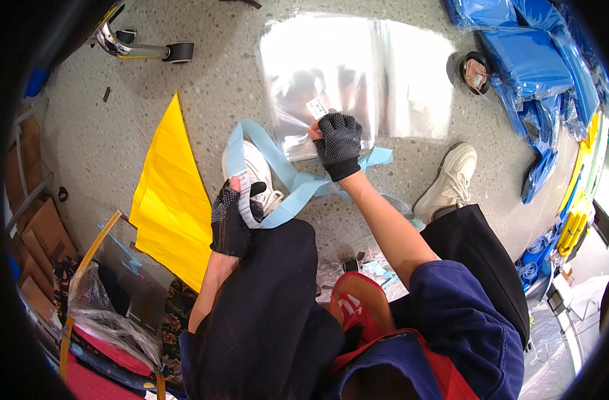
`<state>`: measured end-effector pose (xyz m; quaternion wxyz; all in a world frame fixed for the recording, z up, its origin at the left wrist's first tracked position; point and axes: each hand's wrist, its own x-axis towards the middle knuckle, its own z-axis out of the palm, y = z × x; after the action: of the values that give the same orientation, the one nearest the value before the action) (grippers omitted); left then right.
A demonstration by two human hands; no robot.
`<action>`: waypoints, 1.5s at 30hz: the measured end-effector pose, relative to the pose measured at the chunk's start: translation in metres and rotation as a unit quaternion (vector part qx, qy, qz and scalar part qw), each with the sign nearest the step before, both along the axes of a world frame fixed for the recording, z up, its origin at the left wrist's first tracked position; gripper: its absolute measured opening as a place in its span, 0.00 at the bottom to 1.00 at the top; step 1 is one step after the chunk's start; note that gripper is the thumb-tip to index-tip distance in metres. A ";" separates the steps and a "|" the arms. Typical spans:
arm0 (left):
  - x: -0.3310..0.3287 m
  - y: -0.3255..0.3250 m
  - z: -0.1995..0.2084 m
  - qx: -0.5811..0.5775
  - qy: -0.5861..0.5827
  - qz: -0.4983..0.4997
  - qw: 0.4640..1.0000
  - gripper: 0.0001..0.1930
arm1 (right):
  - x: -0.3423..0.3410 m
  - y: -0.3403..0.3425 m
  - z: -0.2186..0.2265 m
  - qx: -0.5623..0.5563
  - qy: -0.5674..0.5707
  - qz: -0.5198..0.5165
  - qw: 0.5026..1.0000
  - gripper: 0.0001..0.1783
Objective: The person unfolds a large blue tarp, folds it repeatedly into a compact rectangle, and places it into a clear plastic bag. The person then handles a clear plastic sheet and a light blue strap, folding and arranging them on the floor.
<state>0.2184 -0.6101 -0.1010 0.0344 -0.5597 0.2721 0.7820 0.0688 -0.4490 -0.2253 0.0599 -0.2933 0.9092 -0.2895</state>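
My left hand (232, 217), in a black fingerless glove with grip dots, is closed on a long light blue strip (288, 175). White printed labels show on the part by its thumb. The strip loops over my left white shoe (251, 163) and trails right, passing under my right wrist. My right hand (340, 141), gloved the same way, is closed at the near edge of a stack of clear plastic bags (324, 73). A small white label (316, 107) shows at its fingers, over the bags. Its fingertips are mostly hidden beneath the hand.
A yellow sheet (171, 200) lies left of my feet. Blue plastic-wrapped packages (531, 63) are piled at the far right, beside a round black tape roll (476, 73). A chair leg with casters (179, 52) stands far left. Cardboard (48, 233) leans at the left edge.
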 end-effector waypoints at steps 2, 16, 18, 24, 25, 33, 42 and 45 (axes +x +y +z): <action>0.002 0.003 -0.010 -0.002 -0.005 0.004 1.000 0.25 | 0.000 -0.001 0.000 -0.017 0.001 -0.016 1.000 0.07; -0.055 0.025 -0.015 -0.041 0.116 -0.178 0.976 0.17 | -0.071 0.125 0.014 -0.377 -0.197 -0.565 0.707 0.22; -0.055 0.025 -0.015 -0.041 0.113 -0.186 0.975 0.17 | -0.065 0.135 0.021 -0.266 -0.072 -0.537 0.797 0.22; -0.061 0.028 -0.006 -0.050 0.118 -0.239 0.963 0.18 | -0.008 0.047 0.098 -0.234 -0.275 -0.236 0.902 0.15; -0.055 0.027 -0.013 -0.087 0.125 -0.265 0.952 0.19 | -0.004 0.022 0.111 -0.225 -0.401 -0.194 0.866 0.12; -0.044 0.024 -0.007 -0.123 0.181 -0.342 0.914 0.18 | -0.004 -0.006 0.109 -0.226 -0.273 -0.099 0.930 0.17; -0.039 0.016 0.004 -0.137 0.174 -0.396 0.891 0.18 | -0.023 0.011 0.100 -0.220 -0.472 0.118 0.845 0.11; -0.032 0.017 0.001 -0.126 0.154 -0.398 0.895 0.18 | -0.027 0.012 0.095 -0.210 -0.498 0.139 0.830 0.10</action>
<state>0.1862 -0.5928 -0.1003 0.2299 -0.2765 0.5702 0.7387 0.0422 -0.4369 -0.1304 0.4807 -0.2379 0.6233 -0.5690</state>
